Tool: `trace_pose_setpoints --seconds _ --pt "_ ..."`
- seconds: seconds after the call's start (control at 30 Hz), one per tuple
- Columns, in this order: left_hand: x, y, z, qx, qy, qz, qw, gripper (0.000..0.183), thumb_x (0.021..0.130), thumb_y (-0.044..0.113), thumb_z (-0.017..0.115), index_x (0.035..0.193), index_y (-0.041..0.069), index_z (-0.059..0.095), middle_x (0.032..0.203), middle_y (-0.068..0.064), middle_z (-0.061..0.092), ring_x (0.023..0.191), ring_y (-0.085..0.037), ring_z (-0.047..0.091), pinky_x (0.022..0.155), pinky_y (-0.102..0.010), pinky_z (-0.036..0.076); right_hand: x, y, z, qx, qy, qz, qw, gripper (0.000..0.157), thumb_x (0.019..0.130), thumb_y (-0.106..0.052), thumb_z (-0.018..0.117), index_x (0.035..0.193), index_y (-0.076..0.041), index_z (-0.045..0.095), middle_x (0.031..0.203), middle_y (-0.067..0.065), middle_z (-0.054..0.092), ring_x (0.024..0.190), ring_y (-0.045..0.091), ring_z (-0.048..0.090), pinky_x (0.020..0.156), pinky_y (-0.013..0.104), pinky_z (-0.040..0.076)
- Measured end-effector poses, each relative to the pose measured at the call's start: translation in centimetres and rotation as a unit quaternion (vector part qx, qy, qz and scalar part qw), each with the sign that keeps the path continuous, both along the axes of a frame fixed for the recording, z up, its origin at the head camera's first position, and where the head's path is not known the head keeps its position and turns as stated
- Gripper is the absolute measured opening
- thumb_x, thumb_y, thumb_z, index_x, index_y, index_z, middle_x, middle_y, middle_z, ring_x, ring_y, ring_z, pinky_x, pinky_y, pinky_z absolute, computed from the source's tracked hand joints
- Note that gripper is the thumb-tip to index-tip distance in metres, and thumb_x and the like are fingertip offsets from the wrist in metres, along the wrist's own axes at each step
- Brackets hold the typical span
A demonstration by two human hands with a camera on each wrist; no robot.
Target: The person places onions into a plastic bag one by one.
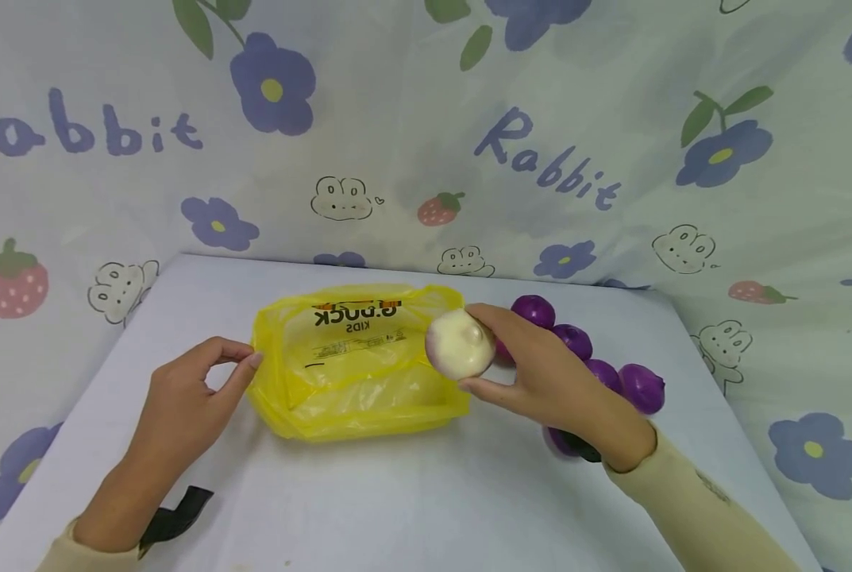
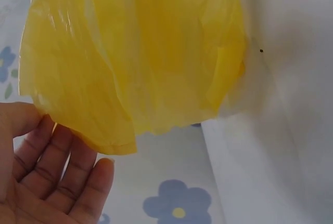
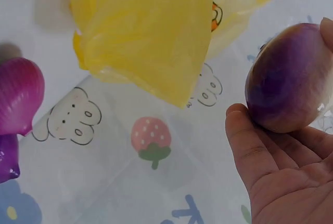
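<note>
A yellow plastic bag (image 1: 368, 397) with "G.DUCK KIDS" print stands with its mouth spread open toward the head view. My left hand (image 1: 186, 401) pinches its left rim between thumb and index finger; in the left wrist view the other fingers (image 2: 93, 187) lie loosely below the bag's edge. At the right end of the mouth, my right hand (image 1: 550, 369) grips a round white-and-purple vegetable (image 1: 457, 345), its pale side with a small nub facing the head view. The right wrist view shows the purple side of this vegetable (image 3: 286, 78), held by thumb and fingertips.
Several purple onions (image 1: 642, 388) lie on the white table (image 1: 397, 508) to the right, partly hidden behind my right hand and forearm. A printed cloth (image 1: 383, 135) with flowers and rabbits hangs behind the table. A black strap (image 1: 179, 516) shows at my left wrist.
</note>
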State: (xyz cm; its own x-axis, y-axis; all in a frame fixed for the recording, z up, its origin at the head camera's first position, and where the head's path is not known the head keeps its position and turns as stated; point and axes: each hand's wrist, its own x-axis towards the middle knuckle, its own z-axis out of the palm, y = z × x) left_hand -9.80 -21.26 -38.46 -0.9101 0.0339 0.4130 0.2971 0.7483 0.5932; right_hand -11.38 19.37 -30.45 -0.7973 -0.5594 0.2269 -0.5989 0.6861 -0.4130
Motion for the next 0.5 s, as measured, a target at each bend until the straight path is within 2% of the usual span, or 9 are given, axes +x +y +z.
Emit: trace_pose_setpoints --seconds 0.2,0.37,0.43,0.5 --pt "0.0 0.0 0.1 -0.001 0.001 -0.002 1.0 0.014 0.096 0.014 0.077 0.107 0.008 0.071 0.104 -0.012 0.075 0.106 -0.036 0.066 0.074 -0.003 0.037 -0.8 -0.9 0.2 0.008 0.004 0.005 1.0 0.084 0.086 -0.036 0.089 0.152 -0.005 0.046 0.148 0.011 0.056 0.122 0.024 0.061 0.1 0.042 0.055" --pt "0.1 -0.1 -0.1 -0.001 -0.011 0.0 0.9999 0.013 0.097 0.016 0.077 0.107 0.009 0.071 0.105 -0.011 0.076 0.107 -0.036 0.066 0.076 -0.002 0.037 -1.3 -1.7 0.5 0.01 -0.026 0.003 1.0 0.085 0.087 -0.037 0.088 0.154 -0.007 0.044 0.148 0.008 0.056 0.101 0.019 0.06 0.081 0.033 0.058" --pt "0.1 0.0 -0.2 -0.001 -0.008 0.0 1.0 0.013 0.097 0.015 0.077 0.107 0.009 0.071 0.105 -0.011 0.076 0.107 -0.036 0.067 0.075 -0.002 0.037 -1.6 -2.2 0.7 0.012 -0.039 0.002 0.999 0.086 0.088 -0.038 0.087 0.155 -0.01 0.044 0.149 0.005 0.055 0.104 0.018 0.062 0.084 0.033 0.059" --pt "0.0 0.0 -0.2 0.0 -0.002 -0.001 1.0 0.013 0.097 0.015 0.077 0.106 0.009 0.071 0.104 -0.011 0.076 0.107 -0.036 0.067 0.075 -0.002 0.037 -1.9 -2.6 0.9 0.014 -0.046 0.006 0.999 0.085 0.088 -0.04 0.086 0.156 -0.011 0.043 0.149 0.004 0.055 0.116 0.018 0.062 0.092 0.036 0.058"
